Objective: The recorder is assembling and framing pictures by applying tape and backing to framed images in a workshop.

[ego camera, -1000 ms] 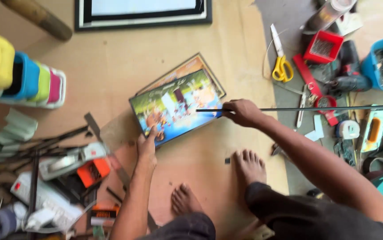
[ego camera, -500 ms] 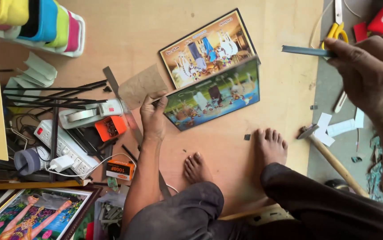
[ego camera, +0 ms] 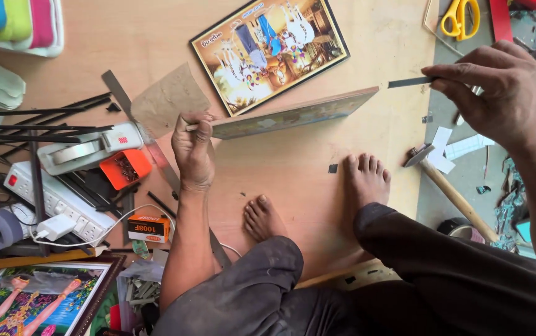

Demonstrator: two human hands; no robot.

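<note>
- Person seated on a pale plywood floor (ego camera: 318, 186), both bare feet planted on it, one knee each side.
- Left hand (ego camera: 193, 149): grip closed around the near end of a flat rectangular picture board with a colourful printed face (ego camera: 293, 115); the board is tipped up on edge, so mostly its thin side shows, and it slants up toward the right.
- Right hand (ego camera: 498, 93): raised well above the floor, fingers pinched tight on a thin dark metal strip (ego camera: 411, 81) that juts left toward the board's far corner. Strip and board are near each other; whether they touch I cannot tell.
- Just behind the board, lying flat: a black-framed colourful print (ego camera: 268, 53).
- Left side clutter: white staple gun (ego camera: 90, 149), orange box of staples (ego camera: 125, 169), white power strip (ego camera: 59, 202), bundle of thin black rods (ego camera: 37, 121).
- Right side: wooden-handled hammer (ego camera: 448, 190) near the right foot; yellow-handled scissors (ego camera: 459, 15) at the top.
- Risk, as I judge it: the board is held at one end only, so it could sag or twist out of the grip and scuff its printed face on the floor.
- Risk: the strip's end looks sharp; a slip could scratch the print or nick the left hand's fingers.
- Risk: bare toes sit close under the work and beside the hammer; anything dropped lands on them.
</note>
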